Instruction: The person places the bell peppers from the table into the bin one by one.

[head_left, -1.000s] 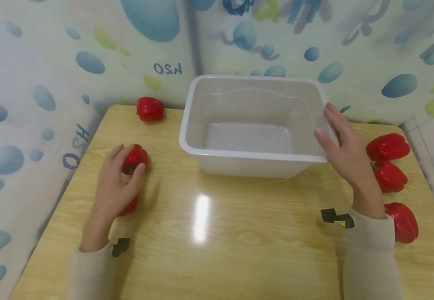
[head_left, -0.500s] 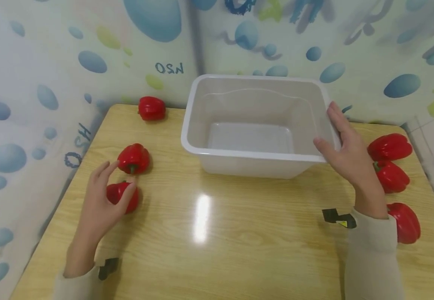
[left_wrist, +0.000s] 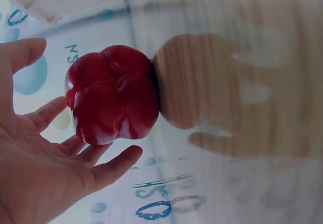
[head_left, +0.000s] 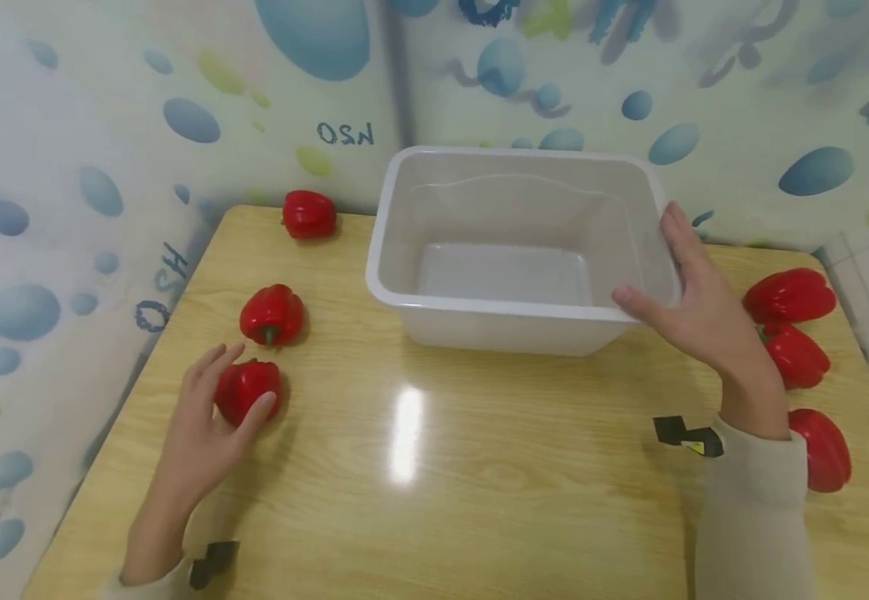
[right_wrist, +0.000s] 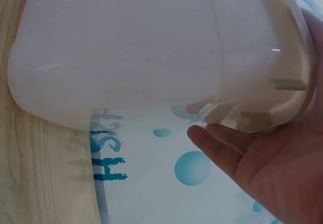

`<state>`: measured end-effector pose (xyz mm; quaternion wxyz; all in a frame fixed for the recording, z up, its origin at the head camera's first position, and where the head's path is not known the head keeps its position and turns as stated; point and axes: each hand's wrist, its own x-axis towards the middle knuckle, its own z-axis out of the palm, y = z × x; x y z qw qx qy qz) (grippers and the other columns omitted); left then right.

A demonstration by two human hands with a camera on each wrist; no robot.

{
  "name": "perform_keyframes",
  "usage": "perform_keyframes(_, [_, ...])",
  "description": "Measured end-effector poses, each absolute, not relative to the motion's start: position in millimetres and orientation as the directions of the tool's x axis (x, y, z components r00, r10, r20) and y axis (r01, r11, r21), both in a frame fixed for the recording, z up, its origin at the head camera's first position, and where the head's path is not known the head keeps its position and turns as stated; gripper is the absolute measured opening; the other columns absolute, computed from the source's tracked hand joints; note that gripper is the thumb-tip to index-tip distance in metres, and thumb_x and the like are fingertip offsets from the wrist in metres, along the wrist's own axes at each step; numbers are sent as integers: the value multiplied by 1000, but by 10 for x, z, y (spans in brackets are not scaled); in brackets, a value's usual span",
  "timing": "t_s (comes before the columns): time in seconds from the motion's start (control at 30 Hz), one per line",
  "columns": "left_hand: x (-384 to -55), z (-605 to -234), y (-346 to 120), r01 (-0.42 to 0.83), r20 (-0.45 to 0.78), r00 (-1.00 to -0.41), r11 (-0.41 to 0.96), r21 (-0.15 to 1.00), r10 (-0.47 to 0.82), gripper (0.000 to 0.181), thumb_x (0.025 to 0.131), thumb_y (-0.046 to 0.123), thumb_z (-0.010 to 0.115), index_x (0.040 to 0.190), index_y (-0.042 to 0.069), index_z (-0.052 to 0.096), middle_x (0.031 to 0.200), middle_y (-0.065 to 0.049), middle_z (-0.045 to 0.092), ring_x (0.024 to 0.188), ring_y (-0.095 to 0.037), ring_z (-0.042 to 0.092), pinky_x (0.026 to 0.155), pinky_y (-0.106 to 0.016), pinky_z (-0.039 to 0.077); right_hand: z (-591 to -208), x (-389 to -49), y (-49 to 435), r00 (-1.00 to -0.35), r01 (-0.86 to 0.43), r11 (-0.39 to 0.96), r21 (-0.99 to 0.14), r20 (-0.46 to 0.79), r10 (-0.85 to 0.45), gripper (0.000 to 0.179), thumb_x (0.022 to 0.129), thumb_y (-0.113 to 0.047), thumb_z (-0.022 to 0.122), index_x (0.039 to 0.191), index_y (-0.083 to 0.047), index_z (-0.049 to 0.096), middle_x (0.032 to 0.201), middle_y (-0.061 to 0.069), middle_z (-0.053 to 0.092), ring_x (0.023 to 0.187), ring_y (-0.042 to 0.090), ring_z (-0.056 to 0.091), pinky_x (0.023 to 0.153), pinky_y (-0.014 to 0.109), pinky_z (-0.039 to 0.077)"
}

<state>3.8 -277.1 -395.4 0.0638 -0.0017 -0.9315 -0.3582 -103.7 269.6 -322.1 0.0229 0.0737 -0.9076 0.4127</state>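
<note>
**The pepper [head_left: 248, 395] is right by my left hand [head_left: 205, 432]**

Head view: The pepper lies on the table [head_left: 524, 475], in the gap between my left thumb and fingers. My thumb is by its right side, and my other fingers are by its left and far side. They are spread. This hand is much nearer to it than my right hand [head_left: 711, 321], which holds a corner of the box [head_left: 509, 332], thumb over the rim. A 2nd pepper [head_left: 272, 314] lies just past the near pepper.

Left wrist view: The pepper is out in front of my palm. Its bumpy end faces me, so I think its long way runs straight out from my hand. My fingers are spread and pinch nothing. 1 fingertip is so close that I can't tell if it touches.

Right wrist view: 2 fingers show, close together, at the outside of the box. No pepper shows here.
</note>
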Motion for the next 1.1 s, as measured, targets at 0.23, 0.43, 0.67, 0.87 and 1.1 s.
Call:
perform_keyframes(0.23, [95,-3956,-2790,37,102,-994,751,660,-40,81,92,19,82,161,10,41,168,-24,33,151,-50,36,108,-60,54,-3190,-1068,2726,-987,-140,646,-751,54,-151,110,87,-31,83,168,-45,10,179,-8,12,150,39,29,106,79,42])
perform_keyframes(0.43, [101,-3979,-2814,42,110,-993,749,662,-41,89,88,16,86,163,16,39,168,-21,34,149,-48,39,93,3,30,-3155,-1053,2765,-990,-92,714,-694,-10,-138,112,89,-41,82,169,-39,5,180,-13,-2,162,44,16,109,85,33])
perform_keyframes(0.67, [104,-4020,-2818,32,80,-996,740,672,-30,91,89,17,86,164,14,35,166,-21,36,143,-47,44,90,3,31,-3118,-1049,2759,-992,-68,742,-667,-35,-123,114,88,-45,83,169,-36,3,179,-12,-2,154,48,27,107,80,38])
perform_keyframes(0.87, [86,-4025,-2798,15,66,-997,750,661,-37,92,87,19,88,163,15,36,166,-21,35,143,-47,43,89,2,33,-3078,-1043,2771,-992,-67,767,-639,-42,-121,117,86,-48,85,170,-34,5,180,-10,0,156,49,29,107,81,38])
perform_keyframes(1.1, [49,-4055,-2768,29,108,-993,755,655,-56,88,83,11,90,157,10,42,158,-21,40,139,-43,43,97,-14,47,-3072,-1049,2781,-992,-94,762,-640,-6,-128,117,83,-45,88,170,-34,10,180,-7,8,145,48,40,103,77,45])
